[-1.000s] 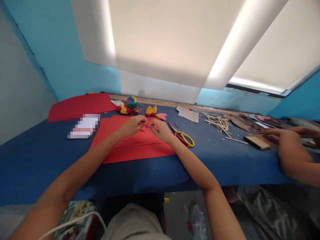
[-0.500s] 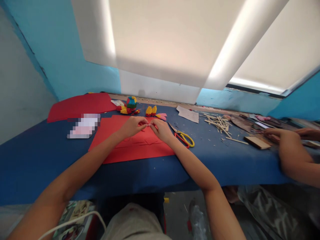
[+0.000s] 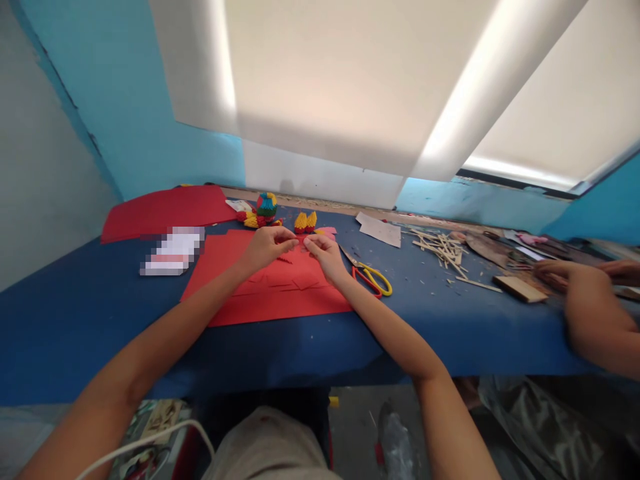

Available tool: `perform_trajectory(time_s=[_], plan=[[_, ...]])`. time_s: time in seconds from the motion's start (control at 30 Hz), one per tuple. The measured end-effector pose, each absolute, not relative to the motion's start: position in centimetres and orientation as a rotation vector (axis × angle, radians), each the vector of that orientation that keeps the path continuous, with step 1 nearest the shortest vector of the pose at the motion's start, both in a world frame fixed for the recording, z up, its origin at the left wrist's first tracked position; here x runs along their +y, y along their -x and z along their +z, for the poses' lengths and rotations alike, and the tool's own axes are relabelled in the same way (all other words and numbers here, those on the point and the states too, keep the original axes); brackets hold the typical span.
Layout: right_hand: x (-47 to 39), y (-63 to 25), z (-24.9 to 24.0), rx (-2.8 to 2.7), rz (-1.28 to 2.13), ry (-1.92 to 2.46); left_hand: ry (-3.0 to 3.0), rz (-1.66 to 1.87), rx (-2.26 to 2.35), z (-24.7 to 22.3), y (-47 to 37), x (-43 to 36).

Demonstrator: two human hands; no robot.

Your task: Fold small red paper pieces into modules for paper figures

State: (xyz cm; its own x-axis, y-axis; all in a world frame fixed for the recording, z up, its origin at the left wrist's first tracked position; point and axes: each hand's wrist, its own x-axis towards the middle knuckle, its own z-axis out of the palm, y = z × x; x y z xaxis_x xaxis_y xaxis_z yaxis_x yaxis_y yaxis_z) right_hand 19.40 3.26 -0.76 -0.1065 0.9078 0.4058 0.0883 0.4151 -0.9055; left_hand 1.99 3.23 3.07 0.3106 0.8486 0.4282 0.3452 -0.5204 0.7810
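Note:
Over the red paper sheets [image 3: 230, 303], my left hand [image 3: 270, 247] and my right hand [image 3: 324, 255] face each other with their fingertips a little apart. Both hands are closed in a pinch around something small and red that I cannot make out clearly. Small cut red pieces [image 3: 306, 280] lie on the sheets below my hands, and a red zigzag strip [image 3: 285, 260] lies between them. Scissors [image 3: 373, 280] with one red and one yellow handle rest just right of my right hand. Behind my hands stand yellow and red folded paper pieces [image 3: 305, 223].
A folded-paper figure [image 3: 266, 207] and more red sheets [image 3: 165, 213] lie at the back left, near a blurred white item [image 3: 173, 252]. Thin sticks [image 3: 443, 250], a wooden block [image 3: 520, 289] and another person's arm [image 3: 600, 307] are on the right.
My fingertips, close together before, have moved slightly apart. The view has shifted a little, so the table things appear slightly further right.

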Motion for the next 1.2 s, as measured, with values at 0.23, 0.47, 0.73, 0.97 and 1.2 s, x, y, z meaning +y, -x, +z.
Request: perform_trajectory(time_s=[0.23,0.47,0.73,0.97,1.2], plan=[[2.9,-18.9,-0.8,-1.458,0.793,0.910,-1.915,1.109,0.999,2.9,-2.3,3.0],[3.1,-19.6,-1.0,-1.636,0.803,0.897,-1.812,0.800,0.870,2.4,-2.1,3.3],[3.8,-20.1,-1.7,-1.792,0.763,0.953,-1.947,0.814,1.003,1.8,-2.1,3.9],[3.4,-20.6,-1.4,-2.071,0.211,0.938,-1.975,0.831,1.133,1.1,-2.4,4.1],[3.4,-20.2,-1.7,-1.946,0.576,0.968,-1.950,0.907,1.077,0.9,-2.6,4.0]])
